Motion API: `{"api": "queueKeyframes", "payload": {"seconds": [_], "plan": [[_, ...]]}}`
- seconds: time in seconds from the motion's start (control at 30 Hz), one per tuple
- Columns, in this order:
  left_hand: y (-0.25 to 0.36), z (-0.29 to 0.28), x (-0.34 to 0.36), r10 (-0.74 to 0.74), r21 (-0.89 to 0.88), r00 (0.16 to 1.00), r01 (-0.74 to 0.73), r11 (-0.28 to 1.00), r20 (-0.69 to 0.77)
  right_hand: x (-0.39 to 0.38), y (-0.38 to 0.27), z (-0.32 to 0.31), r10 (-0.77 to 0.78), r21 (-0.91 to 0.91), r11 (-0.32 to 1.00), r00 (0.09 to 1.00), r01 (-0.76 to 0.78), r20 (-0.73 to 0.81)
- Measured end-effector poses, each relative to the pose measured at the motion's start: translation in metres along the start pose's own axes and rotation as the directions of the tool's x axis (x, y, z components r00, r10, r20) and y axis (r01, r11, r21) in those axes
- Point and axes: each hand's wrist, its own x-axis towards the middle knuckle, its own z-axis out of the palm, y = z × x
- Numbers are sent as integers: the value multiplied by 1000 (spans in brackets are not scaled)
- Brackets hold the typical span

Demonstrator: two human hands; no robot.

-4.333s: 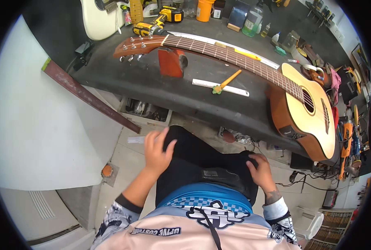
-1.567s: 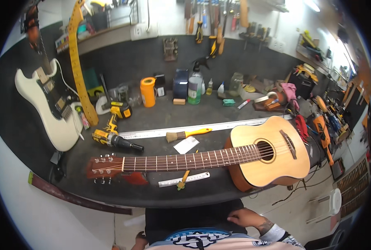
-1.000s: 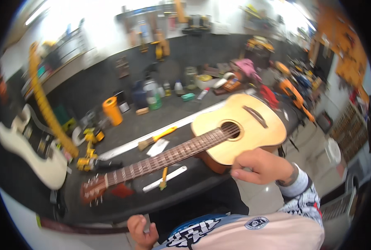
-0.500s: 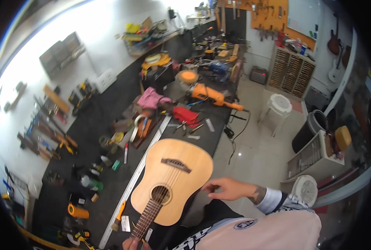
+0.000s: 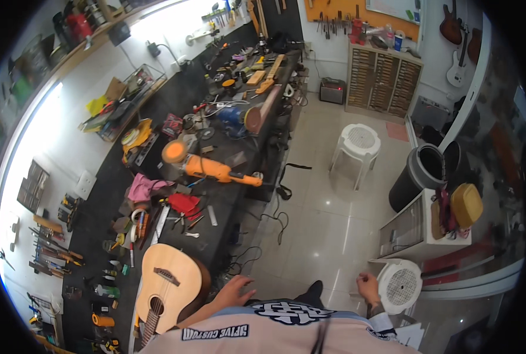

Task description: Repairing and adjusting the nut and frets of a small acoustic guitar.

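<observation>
A natural-wood acoustic guitar (image 5: 165,277) lies face up on the black workbench (image 5: 218,212), with its neck toward the lower edge. My left hand (image 5: 236,292) is just right of the guitar body, fingers apart and holding nothing. The left forearm passes beside the guitar's lower right side. On the other side, my right hand (image 5: 368,288) hangs beside a white plastic stool (image 5: 401,286). Its fingers are curled in, and I cannot see whether anything is inside them.
An orange power polisher (image 5: 210,168), a red cloth (image 5: 184,205) and a pink cloth (image 5: 148,187) lie beyond the guitar. Another white stool (image 5: 359,138) stands on the tiled floor. A black bin (image 5: 413,183) and a small white cabinet (image 5: 416,224) are at right. Cables (image 5: 277,218) trail below the bench.
My left hand has let go of the guitar neck and moved right. My right hand has moved away from the guitar body to the stool. The view has turned to the right.
</observation>
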Motion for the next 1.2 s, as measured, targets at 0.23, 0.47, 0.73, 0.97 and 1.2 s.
{"api": "queueKeyframes", "payload": {"seconds": [0.23,0.47,0.73,0.97,1.2], "plan": [[-109,34,108,-285,134,956,274,952,73,78,-38,-51,-130,-98,984,975,150,179],[-171,66,212,-699,100,711,692,715,72,286,-224,-70,-219,-65,968,945,241,243],[-212,17,468,-717,-45,697,716,697,-5,598,-481,-22,-508,-92,829,812,551,287],[-148,-122,609,-656,-289,687,589,755,-312,838,-758,31,-803,121,585,553,802,222],[-128,-168,674,-796,-387,364,727,567,-483,1065,-1084,201,-959,208,281,264,937,107]]}}
